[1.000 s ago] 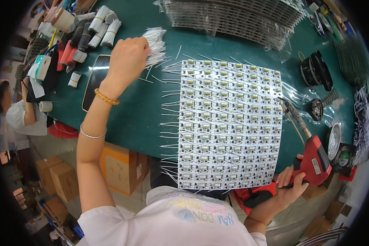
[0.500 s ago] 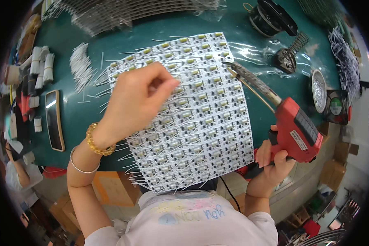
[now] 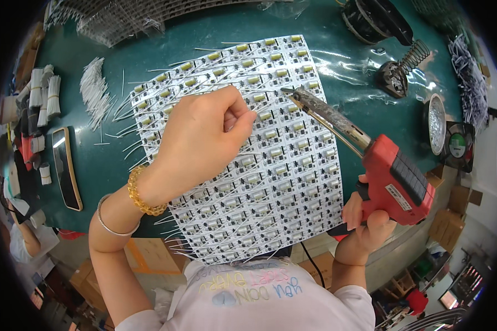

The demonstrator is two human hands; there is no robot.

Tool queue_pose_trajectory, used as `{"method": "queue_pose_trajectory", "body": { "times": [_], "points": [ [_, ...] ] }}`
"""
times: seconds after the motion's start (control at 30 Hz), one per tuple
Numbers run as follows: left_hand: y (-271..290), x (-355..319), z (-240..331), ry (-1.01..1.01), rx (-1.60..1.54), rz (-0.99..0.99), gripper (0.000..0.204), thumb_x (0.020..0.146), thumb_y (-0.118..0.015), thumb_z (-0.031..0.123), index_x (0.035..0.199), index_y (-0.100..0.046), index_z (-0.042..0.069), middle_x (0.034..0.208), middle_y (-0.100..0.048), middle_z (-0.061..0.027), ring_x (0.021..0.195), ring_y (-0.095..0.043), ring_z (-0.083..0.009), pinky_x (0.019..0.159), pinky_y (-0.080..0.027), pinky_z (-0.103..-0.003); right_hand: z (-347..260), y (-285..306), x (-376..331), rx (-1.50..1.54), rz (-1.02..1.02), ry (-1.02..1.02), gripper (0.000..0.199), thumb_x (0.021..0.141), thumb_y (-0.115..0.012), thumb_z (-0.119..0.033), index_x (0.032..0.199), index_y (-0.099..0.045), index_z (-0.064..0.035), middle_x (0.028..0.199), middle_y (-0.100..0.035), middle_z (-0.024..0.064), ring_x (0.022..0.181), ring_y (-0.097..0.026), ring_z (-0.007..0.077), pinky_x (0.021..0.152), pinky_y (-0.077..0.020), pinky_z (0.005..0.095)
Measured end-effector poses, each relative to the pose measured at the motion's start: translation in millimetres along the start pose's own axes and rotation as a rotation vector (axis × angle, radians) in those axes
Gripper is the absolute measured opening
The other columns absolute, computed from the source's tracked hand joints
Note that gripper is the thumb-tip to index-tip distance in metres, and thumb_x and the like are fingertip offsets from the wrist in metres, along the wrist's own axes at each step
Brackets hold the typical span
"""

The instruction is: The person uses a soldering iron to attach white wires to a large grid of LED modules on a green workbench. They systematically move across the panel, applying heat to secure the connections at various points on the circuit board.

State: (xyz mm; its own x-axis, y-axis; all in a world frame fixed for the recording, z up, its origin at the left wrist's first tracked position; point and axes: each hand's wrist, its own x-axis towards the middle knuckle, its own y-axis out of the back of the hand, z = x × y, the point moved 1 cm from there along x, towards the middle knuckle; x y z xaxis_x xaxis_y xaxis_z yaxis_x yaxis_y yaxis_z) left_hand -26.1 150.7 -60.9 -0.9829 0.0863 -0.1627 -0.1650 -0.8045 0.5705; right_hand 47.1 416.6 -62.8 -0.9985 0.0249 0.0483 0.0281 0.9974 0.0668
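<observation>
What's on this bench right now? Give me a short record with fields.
Left hand: pinching a thin white wire over the circuit panel
Right hand: gripping a red soldering gun, tip near the left fingertips
Panel: lies flat on the green mat
Left of panel: loose wire pile, phone
Right of panel: iron stand, round tin

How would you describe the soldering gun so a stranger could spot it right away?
Start at the green table and its big white panel of small circuit boards. At the panel's right edge, the right hand grips the soldering gun. It is the only red, pistol-shaped tool, with a long dark tip reaching over the panel.
</observation>
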Motion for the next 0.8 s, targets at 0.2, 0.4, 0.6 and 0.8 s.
{"method": "queue_pose_trajectory", "body": {
  "times": [0.2, 0.4, 0.6, 0.8],
  "points": [
    [-7.3, -2.0, -4.4, -0.127, 0.076, 0.104, 0.014, 0.082, -0.066, 0.008, 0.074, -0.059, 0.0, 0.055, -0.055, -0.0019, 0.046, -0.044, -0.0043, 0.043, -0.034, -0.022, 1.1, 0.4, 2.8, -0.005, -0.06, -0.01, 0.071, 0.087, -0.059, -0.051, 0.109, -0.044, 0.0146, 0.049, -0.046, 0.0042, 0.037, -0.043, 0.0106, 0.038, -0.0373, 0.0234],
    [-9.7, -2.4, -4.8, -0.183, 0.125, 0.138, 0.014, 0.082, -0.066, 0.009, 0.073, -0.058, 0.001, 0.054, -0.055, -0.0043, 0.045, -0.047, -0.0096, 0.044, -0.036, -0.025, 1.0, 2.4, 2.6, 0.002, -0.069, -0.021, 0.067, 0.088, -0.059, -0.05, 0.107, -0.045, 0.0126, 0.049, -0.046, 0.0037, 0.037, -0.042, 0.0112, 0.039, -0.0378, 0.0247],
    [-9.9, -1.7, -5.0, -0.19, 0.136, 0.142, 0.013, 0.081, -0.066, 0.009, 0.073, -0.058, 0.001, 0.053, -0.053, -0.0046, 0.044, -0.046, -0.0116, 0.044, -0.036, -0.027, 2.5, 2.8, -0.4, 0.025, -0.064, -0.046, 0.064, 0.087, -0.061, -0.048, 0.105, -0.046, 0.0111, 0.05, -0.047, 0.0039, 0.039, -0.043, 0.0118, 0.04, -0.0386, 0.0257],
    [-9.6, -2.0, -4.2, -0.188, 0.143, 0.146, 0.014, 0.081, -0.066, 0.009, 0.072, -0.058, 0.001, 0.052, -0.051, -0.0045, 0.043, -0.046, -0.0125, 0.045, -0.036, -0.028, 12.1, 11.3, -3.4, -0.003, -0.126, 0.013, 0.066, 0.087, -0.061, -0.047, 0.11, -0.045, 0.0126, 0.051, -0.046, 0.0038, 0.039, -0.043, 0.0119, 0.04, -0.0385, 0.0256]
  ]
}}
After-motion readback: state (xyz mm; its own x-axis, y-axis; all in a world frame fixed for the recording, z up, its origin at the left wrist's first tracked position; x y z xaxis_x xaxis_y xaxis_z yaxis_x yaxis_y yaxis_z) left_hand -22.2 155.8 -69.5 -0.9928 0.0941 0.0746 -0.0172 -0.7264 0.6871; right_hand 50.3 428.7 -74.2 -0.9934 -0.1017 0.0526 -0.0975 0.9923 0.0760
